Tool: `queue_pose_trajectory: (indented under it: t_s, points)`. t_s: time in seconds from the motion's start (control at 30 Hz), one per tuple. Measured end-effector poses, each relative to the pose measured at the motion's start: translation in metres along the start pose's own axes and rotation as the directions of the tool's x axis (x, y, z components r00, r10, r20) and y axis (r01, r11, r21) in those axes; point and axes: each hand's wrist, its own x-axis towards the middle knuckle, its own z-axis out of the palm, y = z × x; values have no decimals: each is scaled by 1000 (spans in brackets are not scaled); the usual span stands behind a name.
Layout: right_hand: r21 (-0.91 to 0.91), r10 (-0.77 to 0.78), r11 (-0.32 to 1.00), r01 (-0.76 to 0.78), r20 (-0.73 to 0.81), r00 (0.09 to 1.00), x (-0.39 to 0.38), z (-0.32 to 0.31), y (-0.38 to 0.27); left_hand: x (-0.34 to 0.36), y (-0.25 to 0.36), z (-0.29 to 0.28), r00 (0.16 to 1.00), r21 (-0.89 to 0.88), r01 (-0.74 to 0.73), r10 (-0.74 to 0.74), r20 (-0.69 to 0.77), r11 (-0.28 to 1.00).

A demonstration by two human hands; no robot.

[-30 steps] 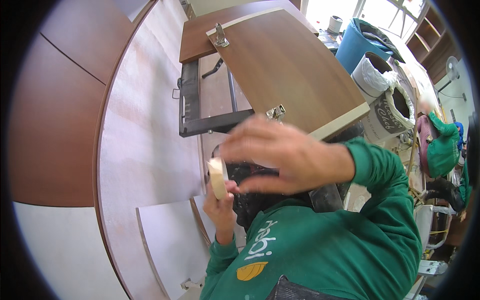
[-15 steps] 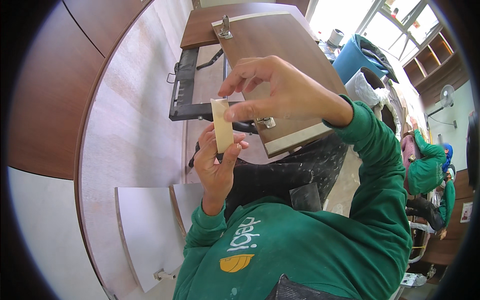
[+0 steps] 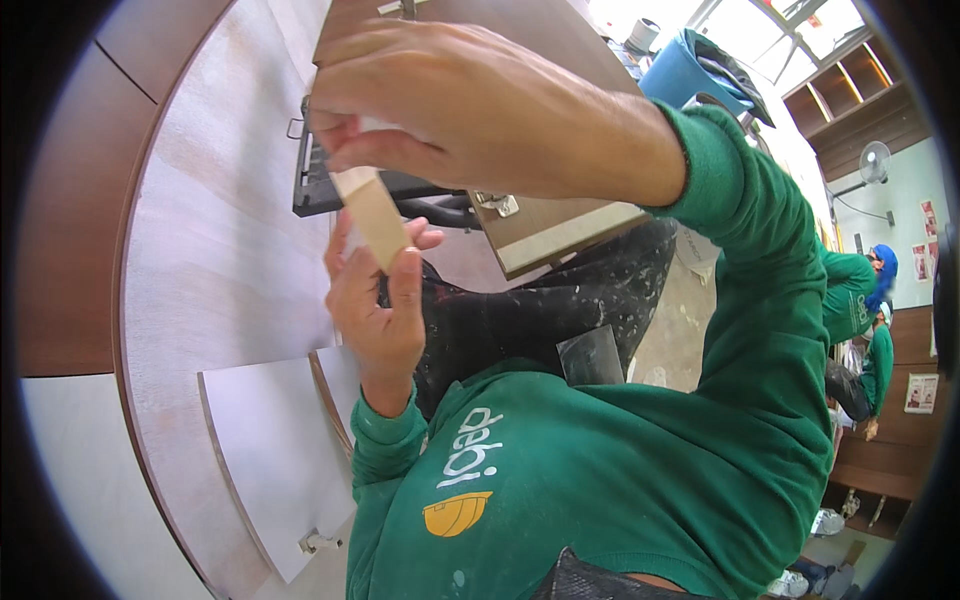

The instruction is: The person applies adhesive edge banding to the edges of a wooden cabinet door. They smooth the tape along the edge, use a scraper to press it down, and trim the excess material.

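Pale board: a large light-grey wood-grain panel (image 3: 220, 230) fills the left of the view, curved by the lens, with a brown panel (image 3: 60, 230) beyond its left edge.
Brown door panel: a wood-coloured panel (image 3: 560, 215) with a pale edge lies above the dark trousers, a metal hinge (image 3: 497, 203) fixed near its lower corner; part of it is hidden behind the right hand.
Small white panel: a smaller pale panel (image 3: 270, 450) rests on the pale board at lower left, a small metal fitting (image 3: 313, 541) at its bottom corner.
Dark metal frame: a black frame (image 3: 320, 185) sits between the pale board and the brown door panel.
Blue bin: a blue container (image 3: 685, 75) stands at upper right, well apart from the hands.
Other person: someone in green with a blue head covering (image 3: 860, 290) is at the right rim.
Right hand: the right hand (image 3: 480, 110) is raised close to the camera, its fingers (image 3: 345, 135) pinched on the upper end of the strip.
Left hand: the left hand (image 3: 375, 300) is below, palm up, thumb and fingers (image 3: 405, 290) grasping the lower end of the strip.
Strip: a narrow tan strip (image 3: 372, 212), like edge banding, is held tilted between both hands, above the lap and clear of the panels.
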Motion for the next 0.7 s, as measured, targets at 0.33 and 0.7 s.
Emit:
queue_pose_trajectory:
  t_s: [0.33, 0.7]
  points:
    - [67, -47, 998, 18, 461, 886, 39, -59, 1, 33, 5, -24, 999, -98, 6, -11, -48, 995]
    - [-419, -495, 766, 488, 100, 863, 22, -35, 28, 31, 3, 4, 802, -170, -284, 136, -582, 944]
